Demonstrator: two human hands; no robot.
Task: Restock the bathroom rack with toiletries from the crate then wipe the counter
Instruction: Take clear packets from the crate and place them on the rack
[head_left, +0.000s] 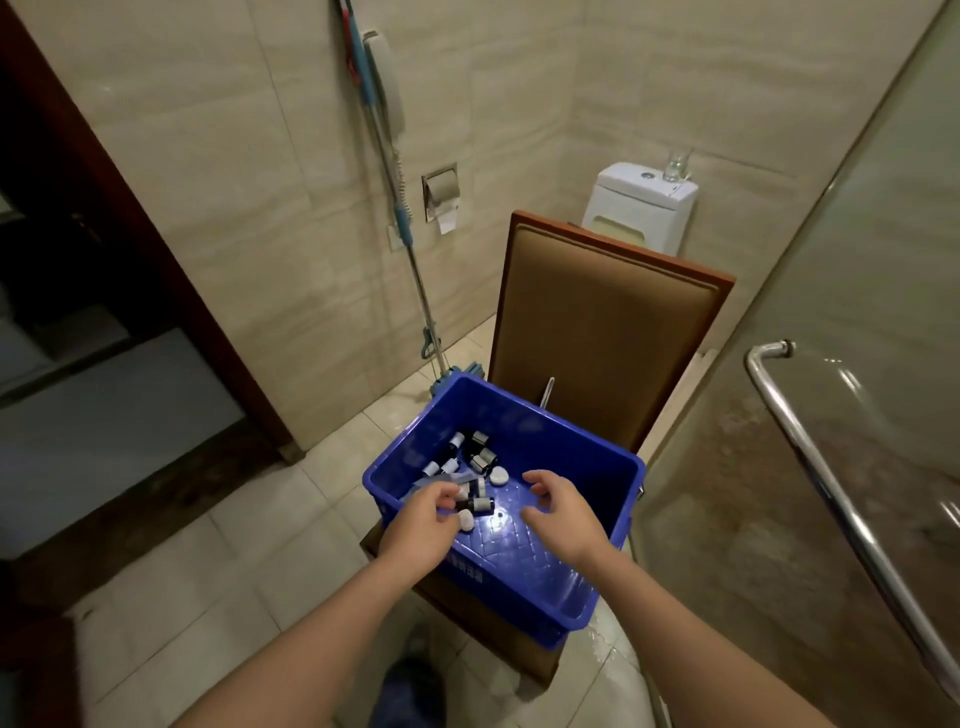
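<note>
While both bare forearms reach in from the near edge, the hands sit inside a blue rectangular plastic crate (566, 447) that rests on the seat of a brown upholstered chair with a red-brown wooden frame (597, 338). Left hand (418, 530): over the crate's left side, fingers curled down onto a small dark bottle with a white cap (480, 504); fingertips touch it, but I cannot tell whether they actually grip it. Right hand (563, 514): to the right of the left hand and apart from it, fingers spread and lightly bent, thumb out, holding nothing, over the bare patterned crate floor. Toiletries all lie in the crate's left half: a loose cluster of similar small dark bottles (470, 457) on their sides toward the far-left corner, one white oval piece (500, 475) just right of the cluster, and a second white oval piece (466, 519) beside the left hand's fingers. Surroundings: beige floor tiles (249, 545); a metal-handled mop with blue fittings (405, 218) leaning on the far tiled wall; a wall paper-roll holder (441, 195); a white toilet cistern (639, 208) behind the chair with a clear drinking glass (677, 165) on top; a chrome door handle (810, 441) on glass at right.
</note>
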